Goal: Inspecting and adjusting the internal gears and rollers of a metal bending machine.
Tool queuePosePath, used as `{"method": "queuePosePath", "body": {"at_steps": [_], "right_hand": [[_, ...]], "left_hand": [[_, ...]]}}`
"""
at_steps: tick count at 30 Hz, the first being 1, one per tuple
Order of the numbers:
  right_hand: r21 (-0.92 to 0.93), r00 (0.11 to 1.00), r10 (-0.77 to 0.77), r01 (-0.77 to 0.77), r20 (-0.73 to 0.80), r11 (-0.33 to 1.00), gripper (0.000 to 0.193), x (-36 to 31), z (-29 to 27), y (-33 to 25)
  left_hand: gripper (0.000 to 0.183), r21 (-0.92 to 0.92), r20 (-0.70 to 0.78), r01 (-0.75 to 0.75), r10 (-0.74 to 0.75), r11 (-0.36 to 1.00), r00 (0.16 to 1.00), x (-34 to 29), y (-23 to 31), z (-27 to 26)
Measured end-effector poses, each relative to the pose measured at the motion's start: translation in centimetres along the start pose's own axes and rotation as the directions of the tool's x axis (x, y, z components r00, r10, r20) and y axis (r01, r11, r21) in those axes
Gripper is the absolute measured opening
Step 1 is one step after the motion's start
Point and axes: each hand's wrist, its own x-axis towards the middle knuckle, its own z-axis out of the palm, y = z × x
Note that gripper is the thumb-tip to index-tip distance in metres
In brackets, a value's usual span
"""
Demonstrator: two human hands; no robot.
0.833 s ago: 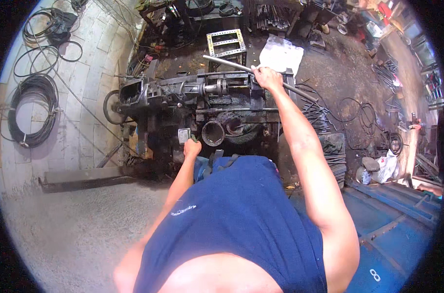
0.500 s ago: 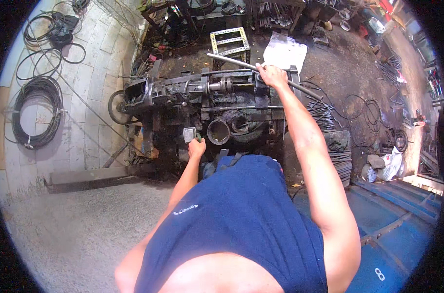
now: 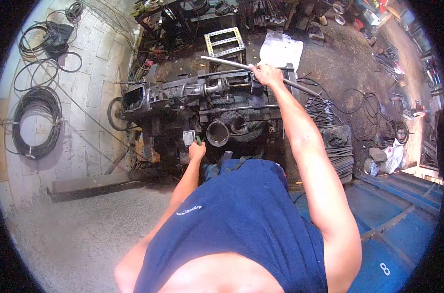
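Note:
A dark, greasy machine (image 3: 173, 95) stretches across the middle, in front of my body. A long grey metal bar (image 3: 222, 61) lies slantwise over its far right side, and my right hand (image 3: 268, 74) is closed round it near the middle. My left hand (image 3: 197, 150) is closed on a green handle (image 3: 199, 140) at the machine's near side. Beside that handle sits a small pale grey box (image 3: 188, 137). Just right of it a round, open metal cylinder (image 3: 217, 133) faces up. The undersides of both grips are hidden.
A coiled black cable (image 3: 36, 122) hangs against the pale left wall. Beyond the machine stand a perforated metal stool (image 3: 225, 43) and a white sheet (image 3: 281, 50). Stacked metal rods (image 3: 340, 158) lie to the right, near a blue metal panel (image 3: 388, 234). A wheel (image 3: 115, 113) sits at the machine's left end.
The whole view has shifted slightly. Both hands keep their hold, the right on the bar and the left on the green handle; little else differs.

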Motion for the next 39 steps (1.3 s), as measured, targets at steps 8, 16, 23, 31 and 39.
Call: {"method": "queuePosePath", "body": {"at_steps": [8,16,23,31,39], "right_hand": [[-0.034,0.998,-0.060,0.060,-0.001,0.998,0.082,-0.2,-0.5,0.1],[-0.034,0.998,-0.017,0.019,0.060,0.999,0.083,-0.3,-1.0,-0.7],[-0.032,0.998,0.016,-0.014,0.058,0.999,0.081,-0.6,-1.4,-1.2],[-0.043,0.998,-0.009,0.011,0.054,0.999,0.074,0.3,-0.1,0.1],[-0.025,0.997,0.010,-0.008,0.072,1.000,0.082,0.2,-0.3,-0.8]], "left_hand": [[0.046,-0.034,-0.040,0.026,-0.027,0.999,0.999,-0.4,0.1,0.3],[0.046,-0.022,-0.023,0.022,-0.022,1.000,0.999,-0.8,0.5,0.1],[0.045,0.001,-0.038,0.017,-0.017,1.000,0.999,-0.9,0.3,0.2],[0.046,-0.013,-0.046,0.012,-0.012,1.000,0.999,-1.7,0.6,-0.1],[0.048,-0.019,-0.026,0.003,-0.003,1.000,1.000,-1.1,0.1,-0.1]]}}
